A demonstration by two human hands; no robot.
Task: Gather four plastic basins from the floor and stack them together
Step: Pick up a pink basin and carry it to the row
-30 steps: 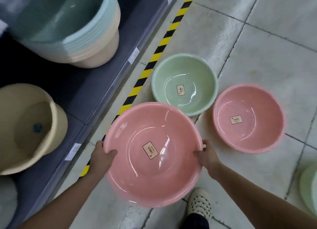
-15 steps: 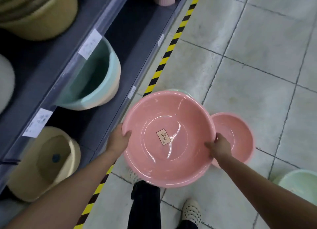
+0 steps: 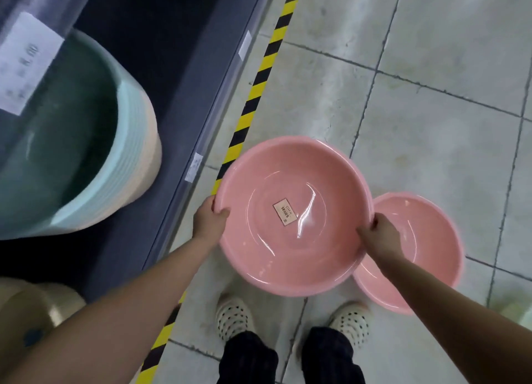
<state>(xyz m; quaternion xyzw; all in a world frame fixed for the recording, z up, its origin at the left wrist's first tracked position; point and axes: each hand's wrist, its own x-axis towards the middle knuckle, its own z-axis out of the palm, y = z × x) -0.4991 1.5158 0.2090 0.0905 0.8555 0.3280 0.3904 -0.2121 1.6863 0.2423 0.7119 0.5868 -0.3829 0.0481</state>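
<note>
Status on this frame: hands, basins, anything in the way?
Left hand and right hand shut on large pink basin, opposite rims. Smaller pink basin on floor, partly under it. Nothing blocking; shelf edge close at left.

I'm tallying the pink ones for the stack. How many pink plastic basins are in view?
2. One large pink plastic basin is held at its rim by the left hand and right hand. A second pink basin sits on the tiled floor, right of it. Others may be hidden beneath.
</note>
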